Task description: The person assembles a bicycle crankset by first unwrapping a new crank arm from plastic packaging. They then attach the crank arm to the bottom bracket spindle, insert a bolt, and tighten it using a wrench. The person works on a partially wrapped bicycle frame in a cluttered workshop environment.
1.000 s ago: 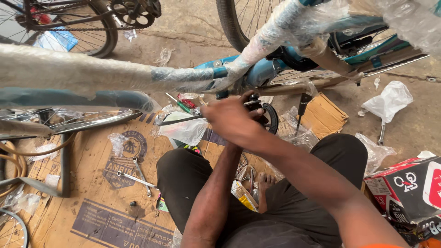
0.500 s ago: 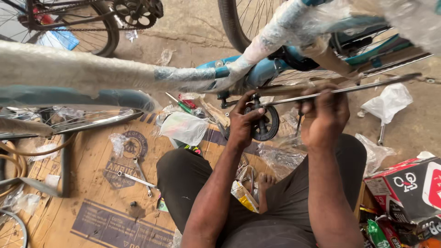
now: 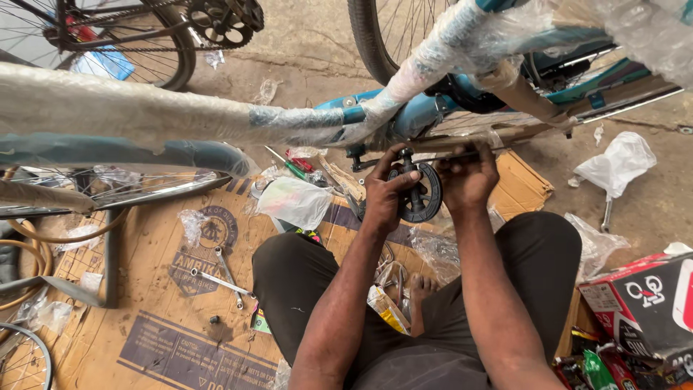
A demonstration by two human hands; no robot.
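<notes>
At the frame's centre, we are gripping a black bicycle pedal (image 3: 421, 193), our left hand (image 3: 384, 193) clamped on its left side and our right hand (image 3: 468, 177) closed on its right. Beyond, the wrapped blue bicycle frame (image 3: 375, 115) is crossing the upper frame, with spanners (image 3: 224, 273) lying on cardboard (image 3: 155, 339) at lower left.

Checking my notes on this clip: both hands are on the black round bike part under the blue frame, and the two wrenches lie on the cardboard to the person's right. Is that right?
Not quite. In the head view the two wrenches lie on the cardboard to the person's left, not right. The rest holds: the left hand and right hand both grip the black round part under the blue frame.
</notes>
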